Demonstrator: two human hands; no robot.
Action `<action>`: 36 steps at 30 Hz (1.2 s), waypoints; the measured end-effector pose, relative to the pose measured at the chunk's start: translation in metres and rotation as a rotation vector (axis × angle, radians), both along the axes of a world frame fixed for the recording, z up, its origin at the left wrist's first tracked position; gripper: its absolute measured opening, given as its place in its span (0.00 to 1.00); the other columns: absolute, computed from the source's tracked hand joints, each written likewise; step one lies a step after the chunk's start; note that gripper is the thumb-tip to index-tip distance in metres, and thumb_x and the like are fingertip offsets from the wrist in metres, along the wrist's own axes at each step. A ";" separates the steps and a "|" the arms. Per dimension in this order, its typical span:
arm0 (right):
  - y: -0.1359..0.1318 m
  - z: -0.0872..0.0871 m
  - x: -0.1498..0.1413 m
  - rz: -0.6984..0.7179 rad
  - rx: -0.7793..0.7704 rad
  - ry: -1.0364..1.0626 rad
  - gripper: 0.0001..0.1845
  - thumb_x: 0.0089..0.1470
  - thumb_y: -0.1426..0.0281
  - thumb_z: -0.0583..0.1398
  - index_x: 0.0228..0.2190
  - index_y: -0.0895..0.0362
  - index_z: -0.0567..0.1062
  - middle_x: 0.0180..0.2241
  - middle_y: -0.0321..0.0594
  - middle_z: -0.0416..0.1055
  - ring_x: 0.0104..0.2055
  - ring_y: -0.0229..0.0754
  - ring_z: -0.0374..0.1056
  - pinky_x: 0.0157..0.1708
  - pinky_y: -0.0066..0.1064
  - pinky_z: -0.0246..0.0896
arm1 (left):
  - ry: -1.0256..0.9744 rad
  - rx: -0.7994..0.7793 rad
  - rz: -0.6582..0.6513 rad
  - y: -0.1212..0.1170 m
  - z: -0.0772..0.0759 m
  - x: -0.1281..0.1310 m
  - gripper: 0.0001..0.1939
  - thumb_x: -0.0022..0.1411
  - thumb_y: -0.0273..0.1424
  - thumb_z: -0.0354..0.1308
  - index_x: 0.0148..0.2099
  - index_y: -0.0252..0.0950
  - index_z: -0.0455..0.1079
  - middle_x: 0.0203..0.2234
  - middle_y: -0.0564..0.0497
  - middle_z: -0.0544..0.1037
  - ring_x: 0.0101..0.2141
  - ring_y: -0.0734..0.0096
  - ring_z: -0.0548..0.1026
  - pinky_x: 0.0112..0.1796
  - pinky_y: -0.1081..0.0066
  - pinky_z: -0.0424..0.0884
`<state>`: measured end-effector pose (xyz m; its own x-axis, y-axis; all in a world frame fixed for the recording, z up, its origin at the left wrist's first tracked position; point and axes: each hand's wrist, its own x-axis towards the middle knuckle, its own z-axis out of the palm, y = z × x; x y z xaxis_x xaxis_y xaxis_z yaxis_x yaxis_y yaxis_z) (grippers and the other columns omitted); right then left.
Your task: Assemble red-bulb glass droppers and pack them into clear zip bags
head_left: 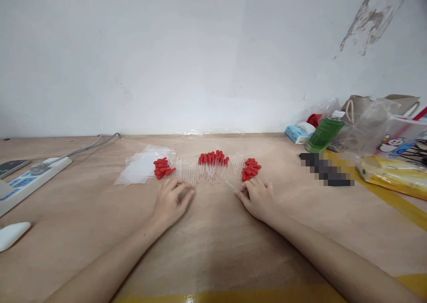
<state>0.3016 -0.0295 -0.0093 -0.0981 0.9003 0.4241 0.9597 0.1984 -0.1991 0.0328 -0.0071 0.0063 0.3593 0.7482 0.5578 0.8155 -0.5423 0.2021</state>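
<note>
Glossy yellow tape crosses the near part of the tan wooden worktop. Beyond, the right hand pinches one end of a slender clear tube, the nearer hand to it; its long axis slants away and leftward, toward red-bulbed clear droppers. The left hand curls beside loose clear tubes, its grip impossible to tell

A: anyone else seeing the red bulbs as matt rubber or soft plastic?
B: yep, and the clear tubes look smooth. bags are thin plastic, kinda shiny. table looks like smooth tan wood tbh
</note>
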 end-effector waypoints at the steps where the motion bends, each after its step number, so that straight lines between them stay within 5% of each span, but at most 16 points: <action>1: 0.000 0.000 0.001 0.004 -0.009 -0.012 0.11 0.53 0.64 0.54 0.25 0.57 0.68 0.29 0.38 0.69 0.34 0.42 0.62 0.34 0.33 0.42 | 0.007 0.039 0.102 0.008 0.002 -0.008 0.09 0.58 0.35 0.51 0.35 0.39 0.71 0.34 0.48 0.71 0.37 0.62 0.67 0.40 0.60 0.61; 4: 0.000 -0.001 0.003 0.008 0.003 -0.059 0.11 0.54 0.65 0.53 0.25 0.57 0.68 0.29 0.40 0.69 0.35 0.42 0.61 0.33 0.33 0.41 | 0.049 0.099 0.358 0.034 0.008 -0.032 0.09 0.56 0.36 0.53 0.36 0.39 0.72 0.34 0.48 0.70 0.38 0.58 0.65 0.36 0.62 0.60; 6: 0.000 -0.003 0.003 0.011 0.034 -0.077 0.10 0.54 0.66 0.53 0.25 0.58 0.68 0.29 0.40 0.68 0.36 0.42 0.61 0.33 0.33 0.41 | 0.116 0.113 0.405 0.047 0.010 -0.042 0.10 0.56 0.37 0.53 0.38 0.40 0.72 0.35 0.47 0.70 0.39 0.57 0.64 0.36 0.62 0.58; 14: 0.006 -0.009 0.004 -0.004 0.207 0.040 0.10 0.56 0.67 0.51 0.26 0.58 0.66 0.29 0.39 0.68 0.33 0.39 0.62 0.35 0.32 0.41 | 0.317 0.160 0.334 0.069 0.006 -0.040 0.11 0.58 0.35 0.50 0.36 0.38 0.71 0.36 0.45 0.70 0.39 0.58 0.63 0.37 0.63 0.56; 23: 0.009 -0.008 0.003 0.135 0.217 0.195 0.12 0.58 0.67 0.49 0.37 0.58 0.70 0.26 0.39 0.73 0.27 0.38 0.66 0.36 0.32 0.44 | -0.006 0.190 0.361 0.062 0.010 -0.029 0.07 0.57 0.33 0.50 0.32 0.37 0.69 0.34 0.47 0.73 0.39 0.58 0.65 0.37 0.60 0.56; 26: 0.011 -0.005 -0.003 0.240 0.249 0.208 0.13 0.58 0.70 0.48 0.37 0.58 0.70 0.27 0.40 0.73 0.29 0.38 0.66 0.35 0.31 0.46 | -0.126 0.177 0.271 0.054 0.013 -0.023 0.07 0.58 0.32 0.49 0.33 0.36 0.66 0.33 0.48 0.73 0.39 0.60 0.66 0.39 0.61 0.59; 31: 0.016 0.005 -0.031 0.376 0.168 0.308 0.09 0.57 0.72 0.48 0.32 0.58 0.68 0.30 0.39 0.71 0.31 0.37 0.65 0.35 0.30 0.49 | -0.231 -0.068 -0.104 0.025 0.002 0.001 0.07 0.62 0.31 0.45 0.39 0.35 0.63 0.32 0.50 0.72 0.34 0.69 0.70 0.35 0.68 0.66; 36: 0.015 0.006 -0.054 0.456 0.119 0.387 0.06 0.56 0.72 0.50 0.32 0.56 0.67 0.29 0.36 0.70 0.31 0.36 0.64 0.36 0.30 0.50 | -0.300 -0.263 -0.213 0.002 -0.012 0.017 0.11 0.63 0.30 0.45 0.48 0.37 0.60 0.38 0.49 0.72 0.40 0.70 0.71 0.40 0.68 0.68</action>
<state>0.2480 -0.0146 -0.0033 -0.2815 0.7480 0.6010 0.6350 0.6148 -0.4678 0.0495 -0.0049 -0.0059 0.3721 0.8051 0.4620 0.5751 -0.5906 0.5661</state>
